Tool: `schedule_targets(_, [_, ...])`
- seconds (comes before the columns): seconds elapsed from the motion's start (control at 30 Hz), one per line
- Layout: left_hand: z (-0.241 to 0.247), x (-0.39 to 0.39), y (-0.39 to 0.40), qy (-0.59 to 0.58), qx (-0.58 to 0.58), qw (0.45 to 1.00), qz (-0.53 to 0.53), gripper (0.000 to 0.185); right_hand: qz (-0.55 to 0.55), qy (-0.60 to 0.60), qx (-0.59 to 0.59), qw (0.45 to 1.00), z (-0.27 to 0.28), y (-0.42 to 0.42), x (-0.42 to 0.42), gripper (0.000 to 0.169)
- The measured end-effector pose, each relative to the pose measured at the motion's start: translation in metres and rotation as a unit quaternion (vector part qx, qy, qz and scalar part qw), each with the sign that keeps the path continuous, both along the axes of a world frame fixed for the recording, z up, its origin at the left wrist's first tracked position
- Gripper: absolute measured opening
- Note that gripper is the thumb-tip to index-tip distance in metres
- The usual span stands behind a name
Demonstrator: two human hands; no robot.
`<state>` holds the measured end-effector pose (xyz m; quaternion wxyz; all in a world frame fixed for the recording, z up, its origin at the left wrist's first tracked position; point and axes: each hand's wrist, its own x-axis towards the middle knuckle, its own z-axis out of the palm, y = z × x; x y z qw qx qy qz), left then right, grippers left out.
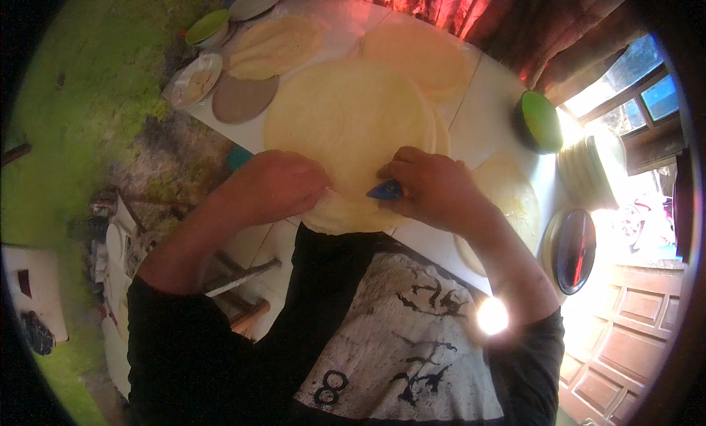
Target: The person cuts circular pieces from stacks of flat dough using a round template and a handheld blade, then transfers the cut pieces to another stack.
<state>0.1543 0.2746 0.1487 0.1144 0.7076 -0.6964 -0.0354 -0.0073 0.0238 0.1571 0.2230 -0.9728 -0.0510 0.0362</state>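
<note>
A stack of thin, round, pale-yellow sheets (pixel 347 106), seemingly dough, lies in front of me and reaches over the table's near edge. My left hand (pixel 284 183) is at the left of its near part, fingertips pinched on the sheet's edge. On the right, my right hand (pixel 427 186) grips a small blue pointed tool (pixel 386 190) just above the sheet; its exact kind is unclear. Between my hands and my shirt, a near flap of sheet (pixel 353 214) looks folded or wrinkled. Most of my left fingertips are hidden.
More round sheets lie at the back (pixel 419 56), back left (pixel 281 43) and right (pixel 507 189) of the white table (pixel 474 106). A green bowl (pixel 539 121), a round stack (pixel 590 167) and a dark oval dish (pixel 573 252) stand right. A plate (pixel 196 80) and brown disc (pixel 245 98) sit left.
</note>
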Motion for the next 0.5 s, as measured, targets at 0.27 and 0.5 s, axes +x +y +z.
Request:
schedule_targets(0.27, [0.018,0.034,-0.024,0.112,-0.107,0.982,0.105,0.015,-0.065,-0.016,0.010,0.998,0.001,-0.008,0.015,0.023])
schedule_targets(0.5, [0.008,0.033,-0.028,0.199,-0.092,0.967,0.126,0.032,-0.072,-0.047,0.036,0.996,-0.003,-0.023,0.040,0.019])
